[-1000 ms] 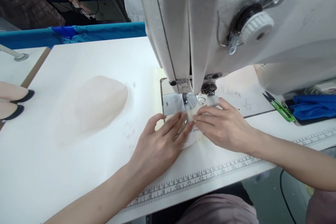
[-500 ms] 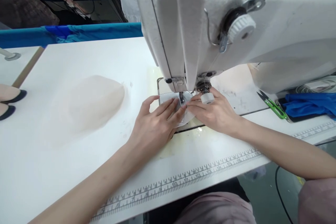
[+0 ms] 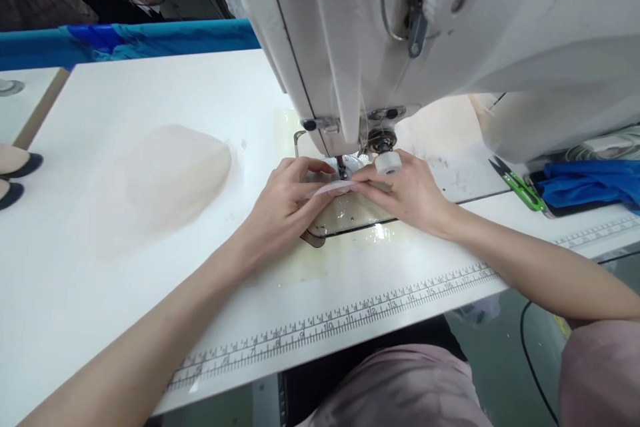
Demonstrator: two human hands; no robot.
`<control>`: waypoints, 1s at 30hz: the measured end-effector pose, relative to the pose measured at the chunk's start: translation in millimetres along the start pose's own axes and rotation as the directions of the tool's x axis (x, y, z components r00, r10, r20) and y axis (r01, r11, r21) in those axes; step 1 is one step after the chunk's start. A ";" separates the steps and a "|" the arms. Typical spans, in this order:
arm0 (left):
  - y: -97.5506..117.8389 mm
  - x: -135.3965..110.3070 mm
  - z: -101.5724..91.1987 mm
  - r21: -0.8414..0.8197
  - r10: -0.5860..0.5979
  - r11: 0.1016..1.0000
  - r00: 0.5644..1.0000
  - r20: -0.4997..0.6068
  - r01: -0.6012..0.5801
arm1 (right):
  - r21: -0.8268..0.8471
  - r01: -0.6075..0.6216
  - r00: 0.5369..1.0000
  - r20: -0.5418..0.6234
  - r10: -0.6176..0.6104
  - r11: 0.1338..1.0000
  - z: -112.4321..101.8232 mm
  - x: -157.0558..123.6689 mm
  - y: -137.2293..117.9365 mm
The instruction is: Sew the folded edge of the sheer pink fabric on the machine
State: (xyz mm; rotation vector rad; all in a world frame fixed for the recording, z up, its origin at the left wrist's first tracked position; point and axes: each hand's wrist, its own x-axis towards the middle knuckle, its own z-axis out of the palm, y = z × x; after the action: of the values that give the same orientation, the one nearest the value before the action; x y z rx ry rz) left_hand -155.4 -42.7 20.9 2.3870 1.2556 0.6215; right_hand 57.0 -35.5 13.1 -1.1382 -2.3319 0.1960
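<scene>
A small piece of thin pale fabric (image 3: 334,189) lies on the needle plate under the presser foot (image 3: 342,167) of a white sewing machine (image 3: 400,40). My left hand (image 3: 285,203) has its fingers curled and pinched on the left edge of that fabric. My right hand (image 3: 407,190) pinches the fabric's right edge just beside the foot, fingers pressed together. Both hands touch each other's fingertips at the needle.
A stack of sheer pale fabric pieces (image 3: 165,177) lies on the white table (image 3: 125,293) to the left. Green thread snips (image 3: 520,187) and blue cloth (image 3: 590,190) sit at the right. A ruler strip (image 3: 350,320) runs along the table's front edge.
Both hands slid the fabric piece further back under the presser foot; fingers went from lying flat to pinching its edges. The camera moved closer.
</scene>
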 end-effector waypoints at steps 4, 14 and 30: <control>1.2 -3.4 0.5 0.054 0.054 0.997 0.999 0.002 -0.054 | 0.059 0.065 0.998 -0.031 -0.063 0.996 -1.1 -3.2 -0.5; 18.0 -29.7 12.4 0.579 0.412 0.751 0.910 -0.035 -0.318 | -0.192 0.361 0.918 -0.099 -0.384 0.912 1.2 -14.5 -4.7; 11.1 -21.2 11.5 0.595 0.394 0.747 0.918 -0.035 -0.298 | -0.318 0.363 0.902 -0.117 -0.417 0.876 5.9 -7.5 1.7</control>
State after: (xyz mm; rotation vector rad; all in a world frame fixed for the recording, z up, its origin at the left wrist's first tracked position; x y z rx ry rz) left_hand -152.4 -67.7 12.5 3.1966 1.1910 0.6031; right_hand 58.9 -39.5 4.4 -0.7400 -2.4137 -0.3960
